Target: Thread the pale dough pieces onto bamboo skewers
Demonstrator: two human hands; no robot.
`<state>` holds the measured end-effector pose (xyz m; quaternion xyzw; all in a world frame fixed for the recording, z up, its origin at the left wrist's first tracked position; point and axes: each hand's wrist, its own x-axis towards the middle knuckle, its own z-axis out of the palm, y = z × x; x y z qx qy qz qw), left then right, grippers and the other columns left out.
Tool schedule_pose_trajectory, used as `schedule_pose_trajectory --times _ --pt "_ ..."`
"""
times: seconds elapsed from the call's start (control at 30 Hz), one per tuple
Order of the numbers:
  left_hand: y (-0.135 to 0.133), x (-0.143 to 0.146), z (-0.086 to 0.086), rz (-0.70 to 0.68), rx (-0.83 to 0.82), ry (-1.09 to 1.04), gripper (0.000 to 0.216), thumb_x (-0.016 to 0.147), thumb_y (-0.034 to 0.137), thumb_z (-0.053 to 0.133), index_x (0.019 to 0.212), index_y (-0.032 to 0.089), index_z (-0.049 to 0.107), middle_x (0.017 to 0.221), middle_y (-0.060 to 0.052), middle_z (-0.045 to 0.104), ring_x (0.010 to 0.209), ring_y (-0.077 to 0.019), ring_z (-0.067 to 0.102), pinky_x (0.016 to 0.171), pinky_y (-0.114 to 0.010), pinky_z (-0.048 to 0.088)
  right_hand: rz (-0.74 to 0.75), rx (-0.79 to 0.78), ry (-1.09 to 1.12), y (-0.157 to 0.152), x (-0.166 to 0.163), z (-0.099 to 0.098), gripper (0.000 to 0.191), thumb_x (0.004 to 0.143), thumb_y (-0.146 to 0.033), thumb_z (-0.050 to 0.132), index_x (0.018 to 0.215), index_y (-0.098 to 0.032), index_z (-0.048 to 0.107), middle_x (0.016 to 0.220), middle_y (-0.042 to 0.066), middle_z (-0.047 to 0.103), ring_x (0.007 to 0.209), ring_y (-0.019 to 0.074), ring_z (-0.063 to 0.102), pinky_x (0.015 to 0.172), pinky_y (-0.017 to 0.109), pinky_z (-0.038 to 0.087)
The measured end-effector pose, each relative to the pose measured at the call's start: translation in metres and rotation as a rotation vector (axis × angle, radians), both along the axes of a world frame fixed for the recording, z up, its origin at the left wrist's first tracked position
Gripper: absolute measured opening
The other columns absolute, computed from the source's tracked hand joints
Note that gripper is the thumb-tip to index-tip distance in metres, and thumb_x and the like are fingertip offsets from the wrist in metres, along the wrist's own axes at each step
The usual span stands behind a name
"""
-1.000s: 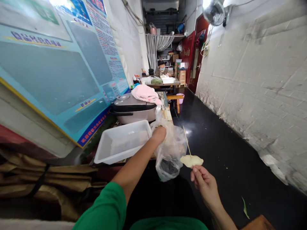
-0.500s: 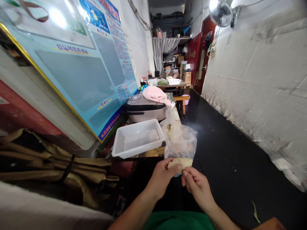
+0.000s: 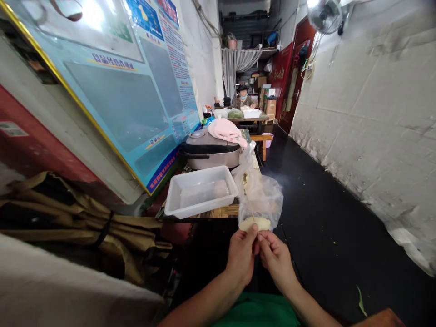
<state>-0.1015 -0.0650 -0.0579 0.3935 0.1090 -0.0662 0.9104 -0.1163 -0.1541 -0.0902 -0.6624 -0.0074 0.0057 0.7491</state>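
A pale, flat, oval slice of food [image 3: 262,223] is held low in the middle of the view; its kind is not clear. My left hand [image 3: 240,256] grips it from the near left, thumb pressed over its face. A thin wooden skewer [image 3: 250,204] runs from the slice up and away in front of the clear plastic bag [image 3: 270,200]. At the slice's near edge, my right hand [image 3: 277,256] is closed in a pinch, in line with the skewer, whose near end the fingertips mostly hide. Both hands' fingertips nearly touch.
Left of the bag, a white plastic tray [image 3: 200,210] stands on the table. Behind it is a large lidded cooker [image 3: 214,156] with a pink cloth [image 3: 225,130] on top. Farther back, a person [image 3: 242,100] sits behind another table. A wall [image 3: 361,122] runs along the right.
My left hand has moved right and turned, its thumb now more upright on the slice. My hands are closer together. The view has shifted slightly, moving the surroundings rightward.
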Motion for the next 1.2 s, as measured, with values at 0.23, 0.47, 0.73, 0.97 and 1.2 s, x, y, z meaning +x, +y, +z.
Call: schedule_pose_trajectory --times 0.23,0.47,0.73,0.97,1.2 --pt "0.013 0.005 0.006 -0.028 -0.015 0.004 0.046 0.054 0.038 0.088 0.081 0.008 0.067 0.07 -0.005 0.062 0.057 -0.0084 0.052 0.049 -0.019 0.034 -0.011 -0.082 -0.065 0.008 -0.004 -0.013 0.039 0.09 -0.053 0.053 0.077 -0.016 0.055 0.051 -0.007 0.036 0.042 0.0046 0.026 0.039 0.019 0.018" --pt "0.02 0.005 0.003 -0.011 -0.017 -0.007 0.04 0.059 0.037 0.086 0.081 0.009 0.068 0.066 -0.003 0.062 0.059 -0.0095 0.054 0.056 -0.02 0.042 -0.032 -0.1 -0.085 0.016 -0.009 -0.02 0.04 0.088 -0.055 0.052 0.083 -0.016 0.06 0.057 -0.002 0.049 0.044 0.0072 0.036 0.04 0.019 0.027" --pt "0.023 0.003 0.0 -0.067 0.09 -0.095 0.036 0.067 0.038 0.081 0.085 0.009 0.068 0.072 -0.006 0.066 0.061 -0.0104 0.057 0.056 -0.02 0.042 -0.052 -0.101 -0.097 0.016 -0.006 -0.008 0.04 0.089 -0.051 0.053 0.101 -0.013 0.06 0.057 -0.003 0.048 0.043 0.0062 0.033 0.038 0.019 0.022" --pt "0.02 -0.001 0.0 0.026 0.218 -0.09 0.035 0.066 0.038 0.08 0.081 0.008 0.071 0.077 -0.011 0.071 0.072 -0.018 0.065 0.076 -0.03 0.05 -0.023 -0.163 -0.128 0.016 -0.006 -0.005 0.041 0.092 -0.051 0.05 0.071 -0.015 0.054 0.055 -0.003 0.044 0.043 0.0052 0.031 0.039 0.019 0.021" --pt "0.025 0.007 0.008 0.075 0.155 -0.069 0.038 0.063 0.038 0.083 0.087 0.01 0.072 0.083 -0.011 0.073 0.076 -0.0188 0.068 0.067 -0.026 0.05 -0.001 -0.176 -0.115 0.02 -0.017 -0.01 0.038 0.092 -0.052 0.049 0.085 -0.015 0.056 0.056 -0.003 0.047 0.045 0.0066 0.034 0.042 0.02 0.025"
